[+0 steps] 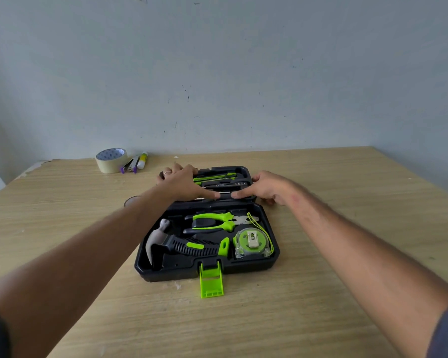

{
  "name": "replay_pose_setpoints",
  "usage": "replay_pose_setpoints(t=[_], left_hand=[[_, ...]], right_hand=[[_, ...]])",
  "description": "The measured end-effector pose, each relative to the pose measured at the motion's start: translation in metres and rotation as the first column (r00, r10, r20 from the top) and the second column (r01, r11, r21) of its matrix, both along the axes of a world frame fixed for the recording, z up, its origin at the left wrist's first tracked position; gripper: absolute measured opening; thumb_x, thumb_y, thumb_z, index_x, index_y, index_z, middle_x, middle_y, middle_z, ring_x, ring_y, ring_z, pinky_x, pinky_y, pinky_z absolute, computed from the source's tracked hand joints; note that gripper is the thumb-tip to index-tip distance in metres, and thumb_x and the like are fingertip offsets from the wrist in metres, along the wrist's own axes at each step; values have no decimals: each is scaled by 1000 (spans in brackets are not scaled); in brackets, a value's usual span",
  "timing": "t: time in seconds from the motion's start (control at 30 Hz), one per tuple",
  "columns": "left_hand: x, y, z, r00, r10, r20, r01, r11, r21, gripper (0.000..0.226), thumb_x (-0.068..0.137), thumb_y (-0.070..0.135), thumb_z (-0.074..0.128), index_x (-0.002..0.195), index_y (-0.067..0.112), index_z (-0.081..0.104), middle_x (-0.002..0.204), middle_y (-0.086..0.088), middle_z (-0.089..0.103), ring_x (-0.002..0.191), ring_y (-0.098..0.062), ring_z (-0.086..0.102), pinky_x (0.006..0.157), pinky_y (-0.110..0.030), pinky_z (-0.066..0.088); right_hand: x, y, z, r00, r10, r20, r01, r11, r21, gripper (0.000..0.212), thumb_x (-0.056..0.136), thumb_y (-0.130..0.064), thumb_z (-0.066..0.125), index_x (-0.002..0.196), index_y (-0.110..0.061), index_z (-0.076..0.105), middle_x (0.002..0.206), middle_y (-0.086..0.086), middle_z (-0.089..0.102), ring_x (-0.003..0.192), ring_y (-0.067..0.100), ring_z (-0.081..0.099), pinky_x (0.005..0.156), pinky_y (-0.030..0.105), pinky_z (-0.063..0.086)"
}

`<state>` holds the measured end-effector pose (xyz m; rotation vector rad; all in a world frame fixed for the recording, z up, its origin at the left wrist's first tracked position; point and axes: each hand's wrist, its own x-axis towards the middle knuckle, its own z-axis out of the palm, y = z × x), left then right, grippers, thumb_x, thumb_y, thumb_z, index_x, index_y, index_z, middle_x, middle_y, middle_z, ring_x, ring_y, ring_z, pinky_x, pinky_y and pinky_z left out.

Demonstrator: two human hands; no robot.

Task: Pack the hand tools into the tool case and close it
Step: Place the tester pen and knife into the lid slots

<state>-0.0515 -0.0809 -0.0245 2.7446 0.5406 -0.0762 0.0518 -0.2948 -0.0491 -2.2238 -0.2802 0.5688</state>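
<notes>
The tool case [207,264] lies flat open in the middle of the table [321,293], and the near half looks packed: hammer [166,244] along the front, pliers [215,222] behind it, tape measure [252,242] tucked at the right. Both hands are out on the far half now, left hand [181,183] and right hand [268,187] spread with fingers loosely draped over its edges, thumbs almost meeting on a slim dark tool I can't identify. What's left, I'd say, is swinging that half over and snapping the green latch [211,281], which hangs loose.
</notes>
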Motion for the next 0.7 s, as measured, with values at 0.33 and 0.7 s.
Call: replay_pose_setpoints(t=[0.33,0.7], left_hand=[[19,6,2,979,59,-193,-64,998,-17,159,17,97,66,156,32,25,161,-8,22,146,-38,31,113,-59,34],[6,-3,-6,993,67,-96,-70,997,-32,149,27,99,62,153,27,30,158,-9,31,145,-35,31,115,-62,28]], right_hand=[[20,4,8,982,5,-190,-24,995,-96,64,68,-41,92,120,-15,65,90,-1,49,74,14,38,55,26,32],[-6,8,13,999,-36,17,38,991,-125,50,74,-40,88,108,-10,68,86,7,61,63,21,50,61,29,43]])
